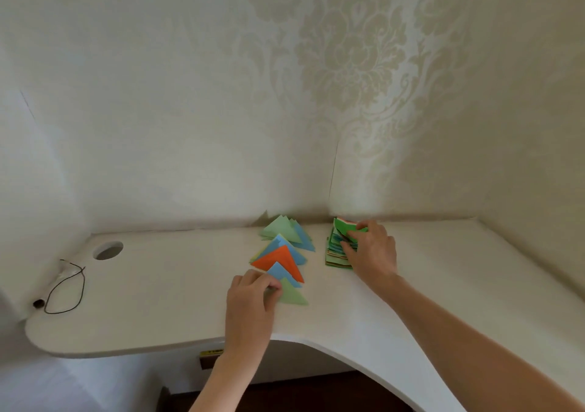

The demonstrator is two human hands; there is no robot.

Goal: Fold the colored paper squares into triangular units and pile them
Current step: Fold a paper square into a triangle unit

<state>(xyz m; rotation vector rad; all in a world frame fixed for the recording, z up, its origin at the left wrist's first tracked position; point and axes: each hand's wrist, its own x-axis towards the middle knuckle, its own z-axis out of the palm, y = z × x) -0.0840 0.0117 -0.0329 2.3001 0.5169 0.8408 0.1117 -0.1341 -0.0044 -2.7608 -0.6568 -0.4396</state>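
Left hand (250, 297): fingers curled, pinching the left corner of the light green triangle (292, 294) against the desk.
Right hand (372, 250): set on the stack of paper squares (336, 247), fingers bent over its right side and top; the thumb presses a bright green sheet (348, 226) that lifts at the far end. Whether it truly grips a sheet I cannot tell.
Light green triangle: the nearest piece of the folded row, lying flat just left of the stack, towards the desk's front edge.
Folded row: beyond the green one a small blue triangle (280, 271), then an orange triangle (281, 258), then larger blue triangle (291, 248) — each overlapping the next, all left of the stack.
Far pile (289, 231): pale green and blue triangles, left of the stack and close to the wall (190, 95).
Stack of paper squares: mostly green edges, some blue, resting by the wall.
Desk (158, 301): white, curved front edge.
Cable hole (107, 250): round, far left of the stack.
Black cord (68, 291): looped — beyond the hole, at the desk's left end.
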